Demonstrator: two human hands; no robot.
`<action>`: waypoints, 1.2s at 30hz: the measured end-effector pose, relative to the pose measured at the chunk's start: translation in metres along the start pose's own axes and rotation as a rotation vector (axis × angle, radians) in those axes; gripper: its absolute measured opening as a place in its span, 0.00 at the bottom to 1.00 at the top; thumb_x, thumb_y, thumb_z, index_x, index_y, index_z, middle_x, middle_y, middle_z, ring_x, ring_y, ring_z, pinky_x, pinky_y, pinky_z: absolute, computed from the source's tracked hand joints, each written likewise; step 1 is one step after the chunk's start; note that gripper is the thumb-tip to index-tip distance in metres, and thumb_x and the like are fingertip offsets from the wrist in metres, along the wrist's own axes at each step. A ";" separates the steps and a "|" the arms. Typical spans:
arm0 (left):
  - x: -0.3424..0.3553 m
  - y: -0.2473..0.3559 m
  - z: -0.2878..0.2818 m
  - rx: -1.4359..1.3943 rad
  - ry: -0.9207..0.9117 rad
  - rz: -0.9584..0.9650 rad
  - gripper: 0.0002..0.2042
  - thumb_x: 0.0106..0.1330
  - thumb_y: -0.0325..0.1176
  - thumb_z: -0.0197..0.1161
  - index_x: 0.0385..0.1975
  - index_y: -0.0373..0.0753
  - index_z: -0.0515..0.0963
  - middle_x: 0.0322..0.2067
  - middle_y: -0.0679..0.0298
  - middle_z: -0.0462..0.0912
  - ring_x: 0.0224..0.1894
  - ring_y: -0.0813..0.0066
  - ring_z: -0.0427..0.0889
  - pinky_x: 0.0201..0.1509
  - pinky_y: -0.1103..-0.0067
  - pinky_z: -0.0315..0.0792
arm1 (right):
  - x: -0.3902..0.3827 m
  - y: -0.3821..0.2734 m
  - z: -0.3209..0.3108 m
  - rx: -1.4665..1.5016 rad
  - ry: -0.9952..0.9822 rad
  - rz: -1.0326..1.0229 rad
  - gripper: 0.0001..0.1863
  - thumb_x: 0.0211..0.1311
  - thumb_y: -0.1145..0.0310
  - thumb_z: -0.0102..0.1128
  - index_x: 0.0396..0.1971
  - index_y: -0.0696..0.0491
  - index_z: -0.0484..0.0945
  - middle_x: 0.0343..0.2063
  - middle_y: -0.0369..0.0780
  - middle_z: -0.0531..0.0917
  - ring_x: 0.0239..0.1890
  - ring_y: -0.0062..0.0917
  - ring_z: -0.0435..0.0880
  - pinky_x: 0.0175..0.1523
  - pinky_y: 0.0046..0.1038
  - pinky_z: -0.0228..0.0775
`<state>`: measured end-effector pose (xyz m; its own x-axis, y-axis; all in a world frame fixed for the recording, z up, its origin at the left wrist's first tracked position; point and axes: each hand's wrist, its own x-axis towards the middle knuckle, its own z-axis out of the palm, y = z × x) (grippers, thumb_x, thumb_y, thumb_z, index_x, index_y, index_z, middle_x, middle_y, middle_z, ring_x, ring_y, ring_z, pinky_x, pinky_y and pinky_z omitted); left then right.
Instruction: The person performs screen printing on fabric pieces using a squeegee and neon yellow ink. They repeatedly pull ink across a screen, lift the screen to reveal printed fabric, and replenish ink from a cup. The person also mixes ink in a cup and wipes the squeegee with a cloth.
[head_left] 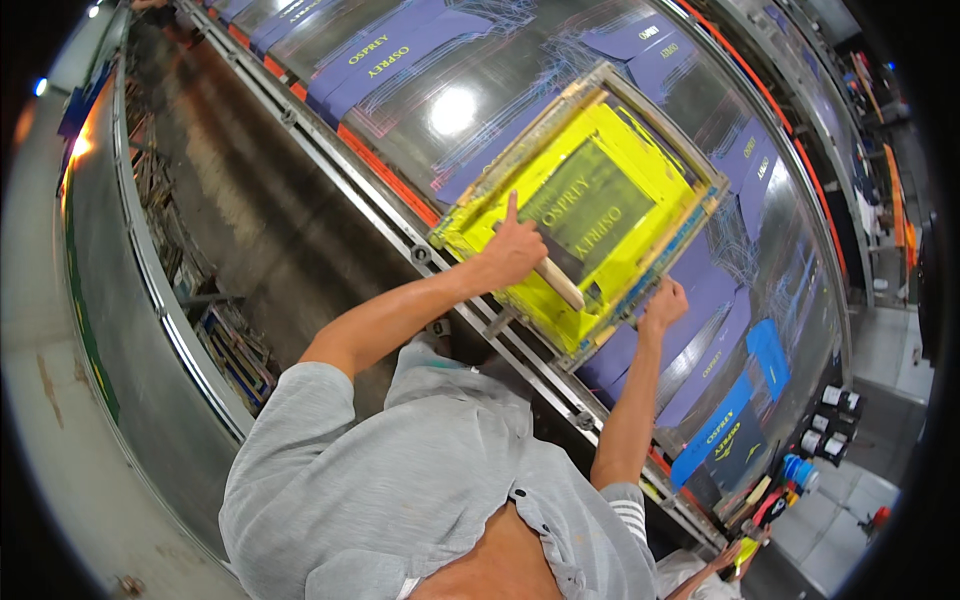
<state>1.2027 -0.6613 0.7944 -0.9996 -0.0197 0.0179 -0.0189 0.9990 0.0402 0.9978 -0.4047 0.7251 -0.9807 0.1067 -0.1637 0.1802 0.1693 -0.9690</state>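
Observation:
A screen-printing frame (541,133) with wooden sides lies tilted across the long table, its inside smeared with bright yellow ink (625,125). Dark mesh (610,195) with lettering shows in its middle. My left hand (513,252) is closed around a squeegee (561,284) with a pale wooden handle, at the frame's near left end; the index finger points forward along it. At the frame's near right side, my right hand (664,302) is closed in a fist against the edge, its fingertips partly hidden. Purple fabric pieces (700,335) lie flat around and under the frame.
A metal rail (360,192) runs along the table's near edge. Blue tape (712,430) marks a printed piece at the right. Black containers (828,430) stand beyond the table's right end. Another person's hands (735,555) show at the lower right. A second long table (130,330) stands left.

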 end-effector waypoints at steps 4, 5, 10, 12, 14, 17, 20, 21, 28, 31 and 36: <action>-0.052 -0.136 -0.010 0.001 -0.079 0.052 0.02 0.45 0.32 0.64 0.19 0.43 0.82 0.19 0.65 0.78 0.40 0.65 0.80 0.66 0.32 0.41 | -0.080 0.008 0.124 0.009 0.055 -0.074 0.08 0.60 0.70 0.59 0.28 0.60 0.79 0.14 0.32 0.69 0.10 0.17 0.62 0.14 0.24 0.51; -0.064 -0.154 0.002 -0.039 -0.046 0.055 0.03 0.45 0.32 0.64 0.18 0.44 0.83 0.18 0.63 0.78 0.38 0.63 0.81 0.65 0.31 0.42 | -0.102 -0.005 0.141 0.009 0.051 -0.046 0.07 0.60 0.70 0.59 0.28 0.59 0.79 0.13 0.32 0.68 0.10 0.16 0.62 0.13 0.23 0.50; -0.061 -0.176 -0.016 -0.069 -0.089 0.048 0.02 0.43 0.31 0.65 0.17 0.43 0.81 0.17 0.64 0.77 0.37 0.66 0.80 0.67 0.34 0.42 | -0.120 -0.031 0.160 -0.004 0.022 -0.014 0.06 0.61 0.71 0.58 0.28 0.57 0.78 0.13 0.31 0.67 0.10 0.15 0.61 0.13 0.22 0.49; -0.058 -0.191 -0.034 -0.058 -0.103 0.076 0.01 0.43 0.30 0.64 0.16 0.43 0.81 0.17 0.63 0.78 0.35 0.64 0.81 0.67 0.34 0.43 | -0.122 -0.036 0.172 0.019 0.028 -0.003 0.06 0.61 0.71 0.58 0.28 0.57 0.78 0.13 0.31 0.68 0.10 0.14 0.61 0.13 0.22 0.49; -0.054 -0.213 -0.055 -0.013 -0.103 0.107 0.01 0.43 0.30 0.63 0.16 0.43 0.81 0.16 0.62 0.78 0.34 0.64 0.81 0.67 0.34 0.43 | -0.122 -0.045 0.193 0.034 0.027 0.000 0.05 0.61 0.70 0.58 0.28 0.56 0.78 0.13 0.30 0.68 0.10 0.14 0.60 0.13 0.21 0.49; -0.052 -0.259 -0.061 -0.092 -0.090 0.171 0.02 0.46 0.30 0.63 0.16 0.44 0.81 0.16 0.63 0.78 0.33 0.64 0.82 0.67 0.36 0.47 | -0.124 -0.052 0.223 -0.007 0.057 -0.015 0.05 0.62 0.70 0.58 0.29 0.55 0.78 0.13 0.30 0.67 0.10 0.14 0.60 0.13 0.20 0.48; -0.046 -0.296 -0.059 -0.110 -0.103 0.201 0.03 0.49 0.32 0.63 0.17 0.47 0.82 0.18 0.65 0.79 0.34 0.65 0.83 0.67 0.42 0.53 | -0.112 -0.046 0.249 0.002 0.034 0.013 0.05 0.61 0.72 0.59 0.30 0.57 0.79 0.14 0.30 0.68 0.11 0.14 0.62 0.13 0.21 0.49; -0.039 -0.301 -0.056 -0.111 -0.108 0.217 0.03 0.50 0.32 0.63 0.18 0.47 0.82 0.18 0.65 0.80 0.34 0.65 0.83 0.66 0.43 0.54 | -0.106 -0.041 0.249 -0.036 0.027 0.048 0.06 0.61 0.71 0.59 0.30 0.58 0.80 0.16 0.31 0.71 0.15 0.14 0.66 0.17 0.21 0.54; -0.002 -0.272 -0.012 -0.277 -0.042 0.167 0.05 0.46 0.25 0.63 0.24 0.41 0.80 0.28 0.60 0.83 0.35 0.60 0.84 0.50 0.65 0.72 | -0.029 -0.013 0.247 -0.248 0.001 -0.117 0.09 0.58 0.70 0.59 0.30 0.62 0.82 0.25 0.35 0.80 0.28 0.20 0.74 0.35 0.25 0.65; -0.009 -0.243 0.007 -0.311 0.010 0.160 0.05 0.49 0.25 0.58 0.25 0.40 0.79 0.28 0.59 0.82 0.33 0.59 0.83 0.38 0.66 0.75 | -0.024 0.001 0.231 -0.359 0.080 -0.149 0.11 0.58 0.67 0.59 0.31 0.61 0.82 0.24 0.42 0.82 0.28 0.26 0.77 0.37 0.29 0.68; -0.032 -0.193 0.000 -0.309 -0.068 0.088 0.07 0.49 0.25 0.58 0.27 0.41 0.79 0.26 0.59 0.81 0.30 0.55 0.82 0.35 0.64 0.74 | -0.022 -0.011 0.195 -0.432 0.119 -0.100 0.13 0.57 0.63 0.60 0.32 0.58 0.83 0.24 0.48 0.82 0.29 0.38 0.81 0.39 0.36 0.69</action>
<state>1.2384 -0.8534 0.7856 -0.9963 0.0792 -0.0321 0.0634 0.9371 0.3433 1.0025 -0.6002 0.7027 -0.9840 0.1764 -0.0259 0.1244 0.5752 -0.8085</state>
